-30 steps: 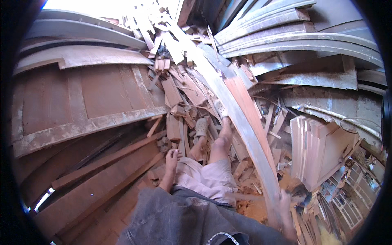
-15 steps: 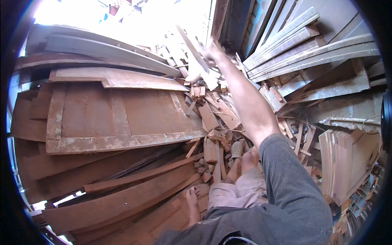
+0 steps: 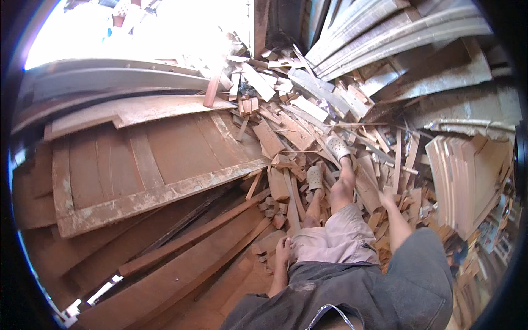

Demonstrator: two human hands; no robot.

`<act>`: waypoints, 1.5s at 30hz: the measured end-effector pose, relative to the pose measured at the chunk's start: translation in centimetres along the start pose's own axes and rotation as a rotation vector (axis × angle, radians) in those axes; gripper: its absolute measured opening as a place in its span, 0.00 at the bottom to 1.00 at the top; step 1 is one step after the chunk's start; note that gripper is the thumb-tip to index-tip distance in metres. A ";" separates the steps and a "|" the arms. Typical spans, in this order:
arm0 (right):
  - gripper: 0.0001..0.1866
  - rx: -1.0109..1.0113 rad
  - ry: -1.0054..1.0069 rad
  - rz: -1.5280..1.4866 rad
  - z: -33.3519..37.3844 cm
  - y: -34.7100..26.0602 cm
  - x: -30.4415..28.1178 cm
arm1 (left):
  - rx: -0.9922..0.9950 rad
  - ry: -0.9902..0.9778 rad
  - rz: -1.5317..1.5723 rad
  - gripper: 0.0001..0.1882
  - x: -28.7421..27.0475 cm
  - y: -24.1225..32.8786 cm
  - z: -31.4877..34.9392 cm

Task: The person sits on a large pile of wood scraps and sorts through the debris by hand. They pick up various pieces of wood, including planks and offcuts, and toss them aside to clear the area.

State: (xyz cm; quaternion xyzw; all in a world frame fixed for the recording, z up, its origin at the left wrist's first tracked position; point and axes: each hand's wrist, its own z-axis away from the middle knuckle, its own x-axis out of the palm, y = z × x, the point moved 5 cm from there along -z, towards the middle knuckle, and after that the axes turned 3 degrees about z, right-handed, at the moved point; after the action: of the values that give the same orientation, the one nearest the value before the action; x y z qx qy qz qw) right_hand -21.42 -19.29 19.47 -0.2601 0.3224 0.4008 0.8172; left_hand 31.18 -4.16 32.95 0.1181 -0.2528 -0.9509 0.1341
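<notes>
My left hand [image 3: 283, 251] hangs beside the pale shorts, its fingers loosely curled with nothing visible in them. It is nearest to the brown planks on the left. My right hand [image 3: 387, 198] is lowered on the other side, over a heap of wood offcuts [image 3: 280, 137]. Its fingers are too small and blurred to read, and no piece shows in it. A reddish wood piece [image 3: 213, 91] is tilted at the far left of the heap, apart from both hands. My feet, in light clogs [image 3: 337, 147], are among the offcuts.
A brown panelled door [image 3: 148, 159] and long planks [image 3: 181, 275] lie on the left. Grey moulded boards [image 3: 407, 47] lean at the far right. Nearer on the right stands a bundle of thin panels [image 3: 462, 184]. Loose offcuts cover the ground around my feet.
My right arm has swung back from its far reach to my right side. A long board that was by the right hand is no longer there. The view has shifted; both clogs now show.
</notes>
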 end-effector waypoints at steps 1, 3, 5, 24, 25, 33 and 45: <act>0.25 0.247 -0.082 -0.030 7.1 -1.6 1.9 | 0.025 0.090 -0.070 0.18 -4.5 0.6 0.6; 0.23 0.364 -0.094 -0.110 15.0 14.9 4.3 | -0.046 0.008 -0.069 0.17 -4.2 0.1 -2.4; 0.23 0.362 -0.121 -0.166 22.1 15.8 5.7 | -0.008 0.035 -0.141 0.17 -5.8 2.2 -3.9; 0.21 0.780 0.047 -1.061 37.0 4.1 15.6 | 0.394 -0.522 -0.879 0.15 13.5 17.0 -9.3; 0.21 0.863 -0.002 -1.121 37.8 4.7 13.8 | 0.338 -0.503 -0.947 0.16 13.8 17.2 -9.5; 0.22 0.959 0.193 -1.123 42.6 5.7 17.7 | 0.266 -0.822 -1.265 0.20 22.4 15.7 -9.6; 0.20 0.823 -0.102 -0.797 50.6 3.8 24.5 | 0.564 -0.908 -1.295 0.18 38.8 15.9 -11.9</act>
State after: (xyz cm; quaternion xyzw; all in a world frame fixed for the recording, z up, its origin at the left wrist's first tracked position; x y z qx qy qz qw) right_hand 3.08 29.35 34.07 -0.0026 0.2892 -0.0848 0.9535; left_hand 1.47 -34.96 24.97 -0.1252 -0.3929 -0.6962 -0.5876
